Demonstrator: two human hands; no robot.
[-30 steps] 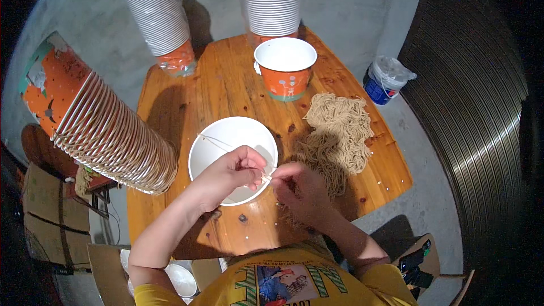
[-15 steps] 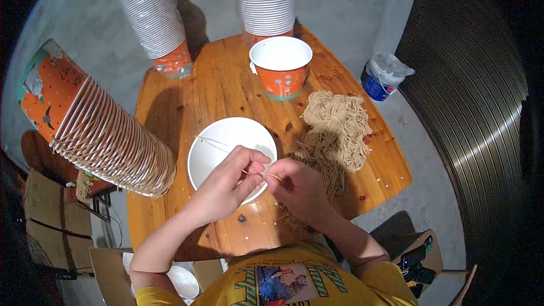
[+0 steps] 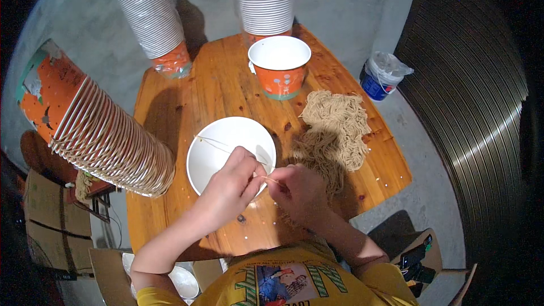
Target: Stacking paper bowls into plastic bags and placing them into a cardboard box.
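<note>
A white-lined paper bucket point(image 3: 207, 161) stands in front of me on the wooden table. Over its near right part, my left hand point(image 3: 229, 184) pinches a thin beige cord point(image 3: 214, 144), whose doubled length trails across the opening to the far left rim. My right hand point(image 3: 300, 192) pinches the cord too, close beside the left fingertips, with a short strand between them. The fingers partly hide where the strands meet. Right of the bucket lies a loose heap of beige cords point(image 3: 337, 127), partly in shadow. A leaning stack of nested orange buckets point(image 3: 110, 139) with cord loops along its rims is at the left.
Another orange bucket point(image 3: 279, 76) stands upright at the far middle. Behind it rises a tall bucket stack point(image 3: 263, 3), with a plastic-wrapped stack point(image 3: 152, 20) farther left. A blue pail point(image 3: 377, 84) sits on the floor at right. Cardboard boxes point(image 3: 56, 209) are at lower left.
Both hands stay over the bucket's near edge. Their fingertips have shifted slightly, and the strand between them now looks drawn straighter.
</note>
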